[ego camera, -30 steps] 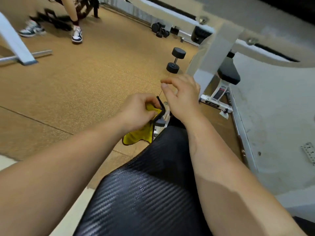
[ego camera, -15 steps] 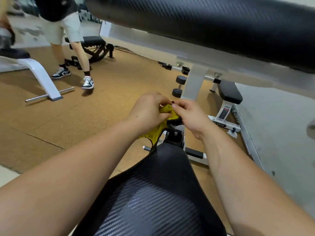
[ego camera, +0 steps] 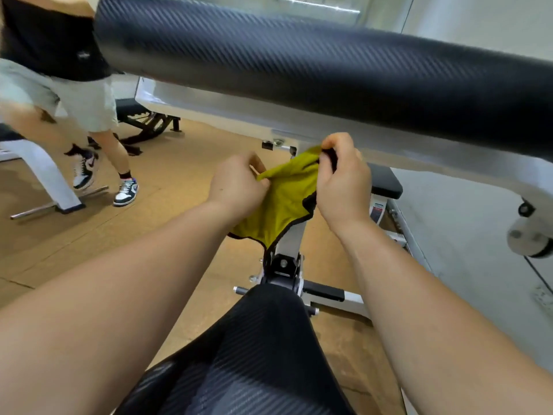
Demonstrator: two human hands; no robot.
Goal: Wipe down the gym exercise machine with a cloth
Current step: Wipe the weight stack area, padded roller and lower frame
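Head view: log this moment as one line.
left hand: pinches yellow cloth | right hand: pinches yellow cloth | yellow cloth: spread between hands, not wiping

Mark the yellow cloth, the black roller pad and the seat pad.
yellow cloth (ego camera: pixel 282 202), head view, middle of the hanging fabric.
black roller pad (ego camera: pixel 299 64), head view, middle of its textured face.
seat pad (ego camera: pixel 263 354), head view, centre of its narrow end.
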